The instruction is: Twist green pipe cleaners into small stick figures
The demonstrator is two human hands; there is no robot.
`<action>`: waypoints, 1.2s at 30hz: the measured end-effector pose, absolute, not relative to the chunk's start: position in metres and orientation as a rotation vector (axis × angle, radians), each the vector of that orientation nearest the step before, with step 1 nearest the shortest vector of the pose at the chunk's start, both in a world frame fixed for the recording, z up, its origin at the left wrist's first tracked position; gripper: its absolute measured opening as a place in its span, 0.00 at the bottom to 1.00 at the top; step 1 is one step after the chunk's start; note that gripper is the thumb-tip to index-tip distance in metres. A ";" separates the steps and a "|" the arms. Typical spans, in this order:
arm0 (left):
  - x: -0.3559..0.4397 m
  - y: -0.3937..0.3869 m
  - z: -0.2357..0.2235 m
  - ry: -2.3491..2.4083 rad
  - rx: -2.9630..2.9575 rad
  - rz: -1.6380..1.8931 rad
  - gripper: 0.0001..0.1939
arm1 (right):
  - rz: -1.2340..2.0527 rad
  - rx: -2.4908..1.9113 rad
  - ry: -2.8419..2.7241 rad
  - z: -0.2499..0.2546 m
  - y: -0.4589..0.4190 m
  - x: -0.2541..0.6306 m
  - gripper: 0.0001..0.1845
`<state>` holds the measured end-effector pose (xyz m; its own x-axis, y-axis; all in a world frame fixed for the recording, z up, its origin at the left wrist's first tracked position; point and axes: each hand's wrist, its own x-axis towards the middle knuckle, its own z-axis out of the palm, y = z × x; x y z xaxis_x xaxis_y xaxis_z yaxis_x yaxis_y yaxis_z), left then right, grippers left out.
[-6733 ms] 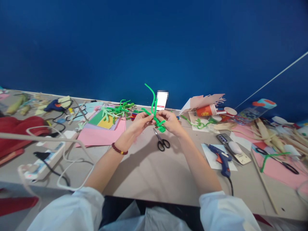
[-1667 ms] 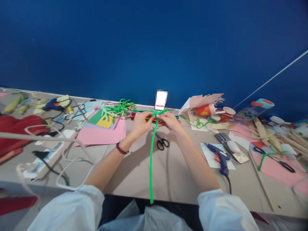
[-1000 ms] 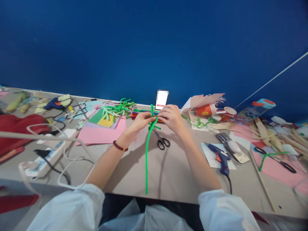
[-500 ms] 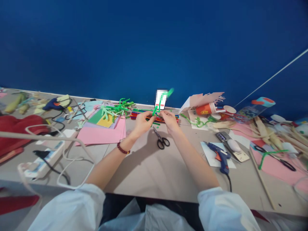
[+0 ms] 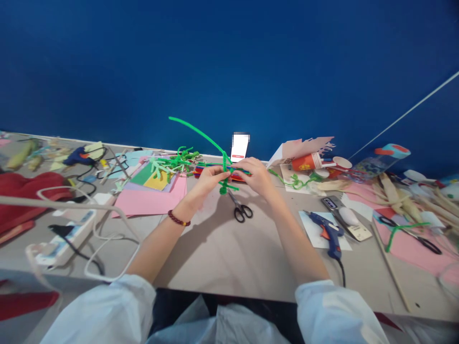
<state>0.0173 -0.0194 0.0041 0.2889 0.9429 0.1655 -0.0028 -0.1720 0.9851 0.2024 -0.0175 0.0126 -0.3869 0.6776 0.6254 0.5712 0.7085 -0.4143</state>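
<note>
Between my two hands I hold a green pipe cleaner (image 5: 195,129), twisted into a knotted stem near my fingers, with a long free end curving up to the left. My left hand (image 5: 212,179) pinches it from the left, fingers closed. Opposite, my right hand (image 5: 251,173) is closed on it near the twisted part; its fingertips partly overlap the green. Behind the hands lies a bundle of coloured pipe cleaners (image 5: 202,170), mostly red and blue. Black-handled scissors (image 5: 242,210) rest on the table just below, touched by neither hand.
A lit phone (image 5: 239,145) leans against the blue wall. Left are green pipe cleaner pieces (image 5: 182,156), pink paper (image 5: 150,198) and a power strip (image 5: 71,234) with cables. Right are a blue glue gun (image 5: 330,231), a phone (image 5: 332,204), a paper cup (image 5: 308,162) and a thin stick (image 5: 390,267).
The free end of the green pipe cleaner has swung from upper right to upper left. My right hand has turned slightly and risen, and my left hand has shifted a little leftward.
</note>
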 end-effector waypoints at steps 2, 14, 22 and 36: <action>0.016 -0.022 0.010 0.900 1.453 1.071 0.12 | 0.077 -0.968 -2.172 0.015 -0.018 0.205 0.11; 0.015 -0.020 0.007 1.059 1.777 1.136 0.11 | 0.400 -1.113 -2.019 0.012 -0.018 0.198 0.10; 0.019 -0.014 0.000 1.067 1.944 1.141 0.11 | 1.315 -1.214 -1.528 0.003 -0.013 0.193 0.13; 0.006 -0.016 0.012 0.923 1.550 1.007 0.12 | 1.477 -1.095 -1.593 0.013 -0.025 0.195 0.15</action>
<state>0.0064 -0.0156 0.0116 0.3551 0.9232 0.1468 0.0655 -0.1812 0.9813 0.1952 -0.0250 0.0135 -0.4029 0.9136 -0.0541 0.1233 -0.0044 -0.9924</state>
